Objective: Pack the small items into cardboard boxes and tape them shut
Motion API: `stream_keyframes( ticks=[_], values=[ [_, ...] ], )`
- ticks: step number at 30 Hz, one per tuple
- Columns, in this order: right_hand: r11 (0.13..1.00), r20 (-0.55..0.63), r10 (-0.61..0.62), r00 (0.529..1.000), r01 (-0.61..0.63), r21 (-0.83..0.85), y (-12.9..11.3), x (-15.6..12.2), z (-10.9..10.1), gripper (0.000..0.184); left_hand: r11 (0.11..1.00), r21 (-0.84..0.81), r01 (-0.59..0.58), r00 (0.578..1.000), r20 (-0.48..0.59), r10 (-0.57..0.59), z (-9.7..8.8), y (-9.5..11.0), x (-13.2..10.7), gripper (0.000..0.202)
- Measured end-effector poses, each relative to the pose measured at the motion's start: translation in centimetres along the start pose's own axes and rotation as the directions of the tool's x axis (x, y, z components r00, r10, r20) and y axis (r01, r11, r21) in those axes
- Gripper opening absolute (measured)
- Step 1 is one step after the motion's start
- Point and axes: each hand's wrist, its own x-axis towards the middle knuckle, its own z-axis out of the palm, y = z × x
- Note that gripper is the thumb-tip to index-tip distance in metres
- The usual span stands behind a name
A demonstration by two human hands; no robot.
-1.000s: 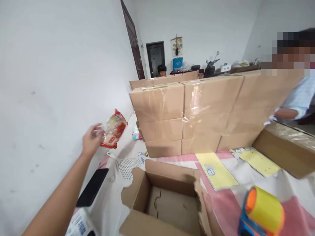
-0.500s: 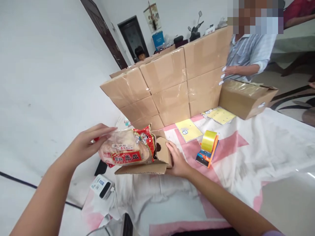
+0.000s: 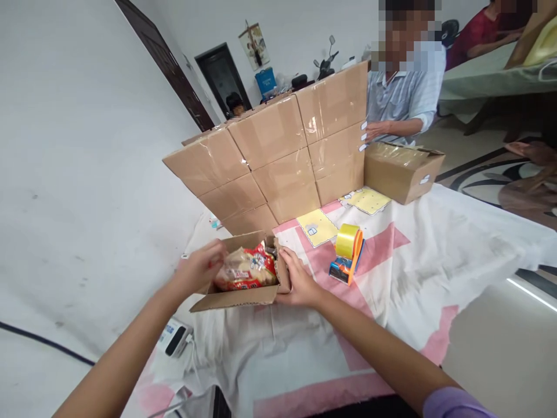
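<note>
A clear plastic food bag with red printing [image 3: 248,271] lies mostly inside an open cardboard box [image 3: 237,299], its contents pale. My left hand [image 3: 201,268], slightly blurred, has its fingers curled on the left end of the bag. Fingers of my right hand [image 3: 300,280] wrap around the right end of the box, gripping its wall. One long flap leans outward on the near side. A tape dispenser with yellow tape [image 3: 348,249] stands to the right of my right hand.
Stacked sealed cartons [image 3: 278,174] form a wall behind the box. Yellow paper sheets [image 3: 317,227] lie on the cloth-covered table [image 3: 391,284]. At left sits a small white device [image 3: 174,338] with a cable. A co-worker [image 3: 400,98] stands behind another carton [image 3: 402,174].
My left hand has lowered the bag from above the box down into it. The right hand keeps its grip on the box. The camera view has shifted somewhat.
</note>
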Motion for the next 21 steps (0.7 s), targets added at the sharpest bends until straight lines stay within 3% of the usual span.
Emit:
stream_keyframes(
  ticks=[3, 6, 8, 9, 10, 11, 12, 13, 14, 15, 18, 19, 21],
  values=[
    [1.000, 0.019, -0.014, 1.000, 0.014, -0.026, -0.3, -0.1, -0.1, 0.127, 1.000, 0.003, 0.012, 0.969, 0.248, -0.012, 2.4, 1.2, 0.1, 0.017],
    [0.999, 0.030, -0.004, 1.000, 0.005, -0.037, -0.5, -0.2, -0.2, 0.125, 0.999, 0.003, 0.042, 0.949, 0.312, -0.041, 2.2, 1.2, 0.5, 0.010],
    [0.998, 0.021, 0.046, 0.999, -0.045, -0.048, -0.6, -0.2, -0.4, 0.120, 0.993, -0.022, 0.119, 0.953, 0.282, -0.108, 0.6, -0.3, 0.4, 0.013],
    [0.996, 0.016, 0.067, 0.998, -0.066, -0.052, -0.7, -0.1, -0.6, 0.117, 0.979, -0.063, 0.193, 0.963, 0.203, -0.177, -0.3, -1.4, 0.1, 0.022],
    [0.996, 0.009, 0.078, 0.997, -0.078, -0.052, -0.7, -0.1, -0.8, 0.114, 0.942, -0.155, 0.297, 0.955, 0.056, -0.292, -1.1, -2.6, -0.4, 0.030],
    [0.996, -0.003, 0.078, 0.997, -0.078, -0.047, -0.7, 0.1, -1.0, 0.110, 0.877, -0.279, 0.390, 0.893, -0.117, -0.435, -1.6, -3.8, -1.0, 0.038],
    [0.997, -0.019, 0.065, 0.998, -0.065, -0.037, -0.7, 0.2, -1.2, 0.105, 0.809, -0.392, 0.438, 0.801, -0.239, -0.550, -1.7, -4.9, -1.6, 0.046],
    [0.999, -0.037, 0.041, 0.998, -0.042, -0.027, -0.8, 0.5, -1.5, 0.099, 0.748, -0.480, 0.459, 0.711, -0.306, -0.633, -1.3, -5.6, -2.3, 0.053],
    [1.000, -0.051, 0.012, 0.999, -0.013, -0.023, -0.9, 0.7, -1.8, 0.091, 0.700, -0.544, 0.463, 0.667, -0.306, -0.679, -0.5, -6.1, -2.9, 0.060],
    [1.000, -0.058, -0.014, 0.998, 0.013, -0.028, -1.1, 1.0, -2.1, 0.084, 0.653, -0.609, 0.451, 0.672, -0.249, -0.697, 0.6, -6.2, -3.3, 0.067],
    [0.996, -0.012, -0.039, 0.999, 0.038, -0.083, -1.8, 2.0, -3.2, 0.071, 0.471, -0.818, 0.331, 0.772, -0.053, -0.633, 4.7, -5.5, -3.3, 0.083],
    [0.995, 0.010, -0.031, 0.999, 0.031, -0.099, -2.1, 2.2, -3.5, 0.069, 0.444, -0.852, 0.276, 0.798, -0.054, -0.601, 5.9, -5.2, -3.0, 0.087],
    [0.993, 0.027, -0.014, 1.000, 0.017, -0.113, -2.5, 2.7, -4.1, 0.065, 0.496, -0.844, 0.207, 0.813, -0.133, -0.566, 7.5, -5.0, -2.1, 0.091]
  ],
)
